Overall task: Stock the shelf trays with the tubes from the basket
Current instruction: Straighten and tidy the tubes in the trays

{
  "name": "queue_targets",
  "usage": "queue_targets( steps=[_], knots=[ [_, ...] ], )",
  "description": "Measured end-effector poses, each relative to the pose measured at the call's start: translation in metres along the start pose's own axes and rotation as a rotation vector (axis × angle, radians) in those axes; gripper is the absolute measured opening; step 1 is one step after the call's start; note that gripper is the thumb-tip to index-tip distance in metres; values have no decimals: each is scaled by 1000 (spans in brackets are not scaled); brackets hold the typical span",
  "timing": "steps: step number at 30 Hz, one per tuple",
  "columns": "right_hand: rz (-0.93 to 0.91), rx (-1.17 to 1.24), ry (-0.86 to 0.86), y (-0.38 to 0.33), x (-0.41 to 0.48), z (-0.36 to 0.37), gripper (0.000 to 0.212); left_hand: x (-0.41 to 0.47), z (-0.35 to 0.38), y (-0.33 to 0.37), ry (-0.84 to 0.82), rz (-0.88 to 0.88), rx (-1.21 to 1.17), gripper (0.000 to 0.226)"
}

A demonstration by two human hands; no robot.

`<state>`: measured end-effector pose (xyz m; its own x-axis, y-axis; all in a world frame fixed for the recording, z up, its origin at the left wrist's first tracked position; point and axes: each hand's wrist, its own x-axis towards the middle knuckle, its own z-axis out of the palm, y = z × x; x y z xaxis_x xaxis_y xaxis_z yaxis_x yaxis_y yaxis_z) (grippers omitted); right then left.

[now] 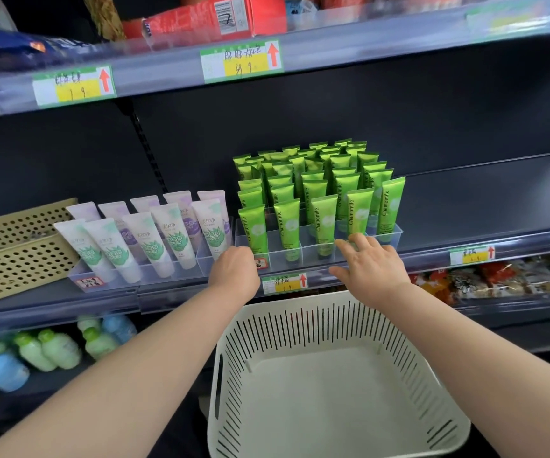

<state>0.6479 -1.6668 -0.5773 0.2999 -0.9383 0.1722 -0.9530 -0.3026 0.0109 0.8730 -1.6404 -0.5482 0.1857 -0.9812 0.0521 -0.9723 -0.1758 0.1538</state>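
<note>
Basket (pixel 316 322) empty, so stocking looks finished; green tubes (pixel 320 193) fill the clear tray (pixel 306 259); right hand (pixel 369 264) open, fingers spread on its front; left hand (pixel 234 269) at its corner, fingers hidden, grip unclear.

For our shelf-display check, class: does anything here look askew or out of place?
The white tubes in the left tray lean to the left, while the green tubes beside them stand upright. Nothing looks spilled or damaged.
</note>
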Motion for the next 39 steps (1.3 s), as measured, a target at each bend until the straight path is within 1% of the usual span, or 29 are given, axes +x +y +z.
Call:
queue_targets(
  steps=[1,3,5,11,15,21,27,33,39],
  knots=[
    [1,0,4,1,1,0,60,-1,2,2,10,-14,-19,8],
    [3,0,12,1,2,1,58,-3,5,6,30,-36,-29,13],
    [5,2,19,2,2,2,57,-3,6,8,51,-49,-43,11],
    [3,14,39,3,4,1,54,-1,3,9,49,-76,-38,15],
    [18,16,52,7,4,1,52,-1,4,9,55,-38,-31,20],
    [47,19,52,20,2,1,52,-4,7,23,73,22,-39,34],
    [61,33,44,35,-1,0,51,-4,11,40,57,5,-86,38],
    [97,43,33,55,-3,0,50,-4,12,62,37,16,-80,39],
    [149,79,34,82,-5,-1,46,0,11,92,-30,33,-72,34]
  ],
)
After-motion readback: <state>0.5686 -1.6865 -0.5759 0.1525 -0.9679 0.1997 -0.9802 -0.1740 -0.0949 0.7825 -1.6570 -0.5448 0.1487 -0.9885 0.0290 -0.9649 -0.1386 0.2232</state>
